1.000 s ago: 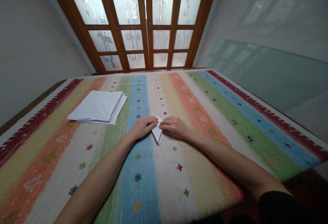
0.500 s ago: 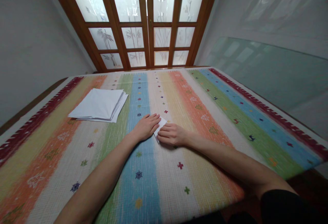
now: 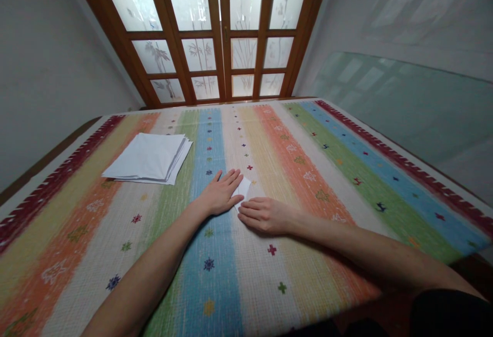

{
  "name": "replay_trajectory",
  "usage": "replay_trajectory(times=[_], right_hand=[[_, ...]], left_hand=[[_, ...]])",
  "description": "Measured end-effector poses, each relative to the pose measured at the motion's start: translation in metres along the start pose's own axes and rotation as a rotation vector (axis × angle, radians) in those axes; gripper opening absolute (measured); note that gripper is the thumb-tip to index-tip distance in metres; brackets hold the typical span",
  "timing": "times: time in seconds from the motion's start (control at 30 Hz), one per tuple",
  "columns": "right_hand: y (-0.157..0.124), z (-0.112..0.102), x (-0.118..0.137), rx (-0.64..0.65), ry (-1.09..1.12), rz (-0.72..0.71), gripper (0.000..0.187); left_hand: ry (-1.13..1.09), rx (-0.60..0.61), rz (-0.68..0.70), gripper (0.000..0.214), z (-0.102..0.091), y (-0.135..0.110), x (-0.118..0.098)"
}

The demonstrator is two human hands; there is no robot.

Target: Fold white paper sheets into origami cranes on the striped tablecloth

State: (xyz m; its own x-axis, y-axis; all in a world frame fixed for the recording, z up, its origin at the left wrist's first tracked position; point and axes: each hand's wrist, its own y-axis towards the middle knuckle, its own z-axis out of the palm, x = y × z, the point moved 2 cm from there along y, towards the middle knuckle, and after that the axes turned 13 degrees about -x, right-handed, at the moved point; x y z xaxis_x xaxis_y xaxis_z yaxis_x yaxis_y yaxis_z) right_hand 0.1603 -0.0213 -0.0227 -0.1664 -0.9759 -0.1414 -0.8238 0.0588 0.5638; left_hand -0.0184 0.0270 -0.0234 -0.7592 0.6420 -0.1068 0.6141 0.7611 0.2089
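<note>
A small folded piece of white paper (image 3: 243, 187) lies on the striped tablecloth between my two hands. My left hand (image 3: 221, 194) rests palm down over its left side, with the fingers apart and stretched forward. At the near right edge of the paper is my right hand (image 3: 264, 214), its fingers close together and slightly bent, with the tips touching the paper. The thumb of the right hand is hidden. A paler flap of the paper shows just above the right knuckles.
A stack of white paper sheets (image 3: 148, 157) sits at the left, a little fanned out at its right side. The striped tablecloth (image 3: 208, 296) covers the table. Behind the table stand wooden doors (image 3: 223, 34) with frosted panes. A glass panel (image 3: 404, 111) leans along the right wall.
My right hand has slid slightly nearer to me and its fingers have straightened, uncovering more paper. My left hand has stayed in place while its fingers have spread.
</note>
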Motion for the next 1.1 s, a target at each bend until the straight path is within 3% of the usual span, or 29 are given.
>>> replay_trajectory(times=[0.27, 0.4, 0.47, 0.73, 1.1], right_hand=[[-0.003, -0.012, 0.008, 0.070, 0.141, 0.119, 0.022], [-0.005, -0.015, -0.011, -0.109, 0.124, 0.434, 0.024], [-0.004, -0.014, -0.022, -0.119, 0.083, 0.515, 0.026], [0.011, -0.001, -0.034, 0.168, 0.063, 0.366, 0.040], [-0.011, -0.009, -0.024, 0.195, 0.097, 0.448, 0.044]], left_hand=[[0.012, -0.007, -0.005, 0.065, -0.003, -0.002, -0.003], [0.007, -0.007, -0.018, 0.071, -0.003, -0.002, -0.004], [0.002, -0.012, -0.024, 0.081, -0.001, -0.002, -0.003], [-0.024, -0.013, -0.084, 0.106, 0.002, -0.001, -0.001], [0.009, 0.010, -0.090, 0.101, 0.000, -0.001, -0.003]])
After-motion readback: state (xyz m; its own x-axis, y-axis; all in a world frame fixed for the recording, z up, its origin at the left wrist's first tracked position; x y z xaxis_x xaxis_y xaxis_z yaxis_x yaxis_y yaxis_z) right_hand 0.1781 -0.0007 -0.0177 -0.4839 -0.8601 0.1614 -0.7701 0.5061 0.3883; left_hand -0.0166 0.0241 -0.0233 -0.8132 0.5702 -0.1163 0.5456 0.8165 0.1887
